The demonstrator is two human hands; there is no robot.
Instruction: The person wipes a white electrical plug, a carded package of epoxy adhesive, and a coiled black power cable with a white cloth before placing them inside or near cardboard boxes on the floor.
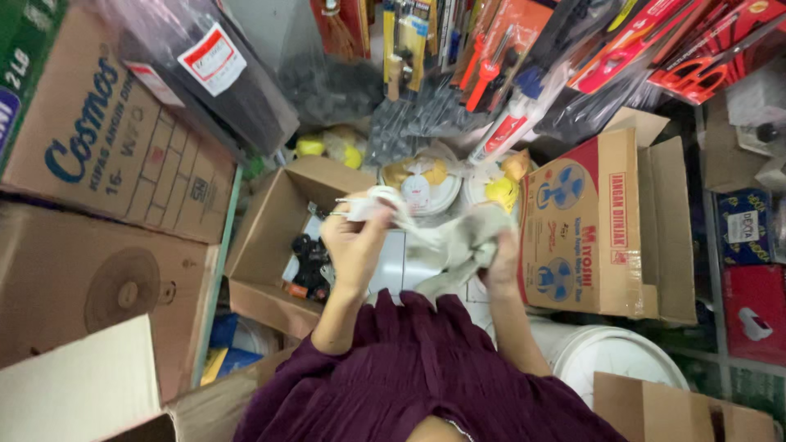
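Both hands (pixel 354 244) (pixel 501 260) raised, fingers curled.

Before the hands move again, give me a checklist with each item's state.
1. Left hand grips the white cord or plug end: ok.
2. Right hand holds the pale cloth: ok.
3. Cloth lies flat and untangled: not ok, bunched.
4. Open cardboard box beside the left hand has room: cannot tell.
5. Fan carton stands apart from the right hand: not ok, right beside it.
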